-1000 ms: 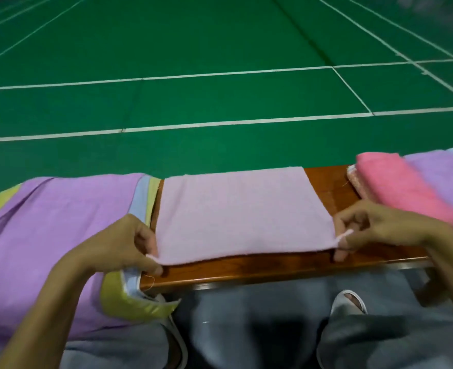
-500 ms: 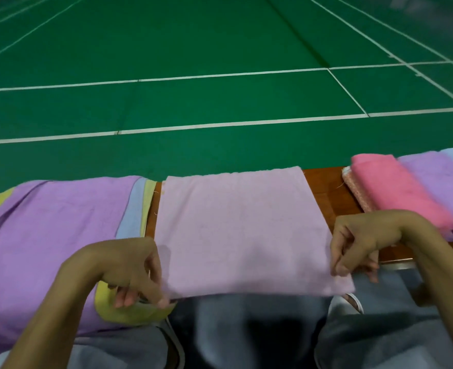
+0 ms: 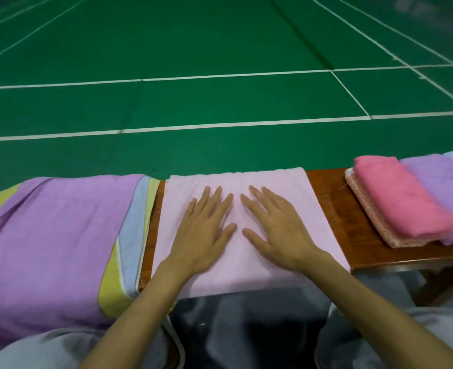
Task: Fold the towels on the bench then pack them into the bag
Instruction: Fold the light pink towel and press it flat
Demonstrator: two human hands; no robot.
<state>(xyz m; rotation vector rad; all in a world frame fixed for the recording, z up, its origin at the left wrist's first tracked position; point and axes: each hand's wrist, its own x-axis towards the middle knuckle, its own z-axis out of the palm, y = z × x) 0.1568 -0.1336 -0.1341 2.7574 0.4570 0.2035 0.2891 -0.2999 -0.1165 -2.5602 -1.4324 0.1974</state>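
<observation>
Green court floor (image 3: 220, 102) lies beyond the wooden bench (image 3: 334, 225). Straight, slightly spread fingers (image 3: 214, 201) of the left hand (image 3: 206, 233) and right hand (image 3: 278, 230) press flat on the pale pink towel (image 3: 308, 217) at mid-bench. Folded towels (image 3: 401, 201) sit to the right, a purple cloth (image 3: 60, 235) to the left.

A pale pink towel (image 3: 286, 187) lies flat across the bench (image 3: 334, 214), and its near edge hangs over the front. Just left of it a purple towel (image 3: 60, 230) lies spread. At the right end, folded towels (image 3: 401, 201), pink and purple, lie side by side.
</observation>
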